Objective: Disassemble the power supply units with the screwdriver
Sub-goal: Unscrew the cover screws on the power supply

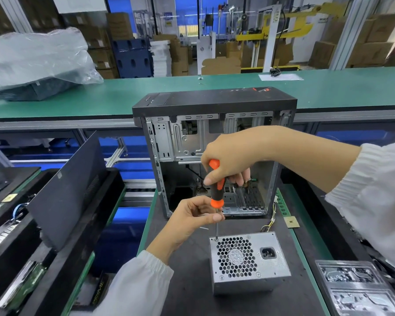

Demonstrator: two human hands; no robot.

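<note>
PSU (249,263) looks heavy, rigid steel, best held by its sides; right hand (230,160) grips screwdriver (216,185) handle, left hand (192,215) pinches its shaft at corner screw (216,240).

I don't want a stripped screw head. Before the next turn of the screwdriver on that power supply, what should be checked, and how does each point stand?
1. Tip on a screw: the screwdriver tip meets the far-left corner screw of the power supply unit. Ok.
2. Tip seated in the head: too small to see. Cannot tell.
3. Handle grip: right hand wraps the handle. Ok.
4. Shaft steadied: left hand pinches the shaft below the handle. Ok.
5. Unit held down: neither hand is on it; it sits free on the dark mat. Not ok.
</note>
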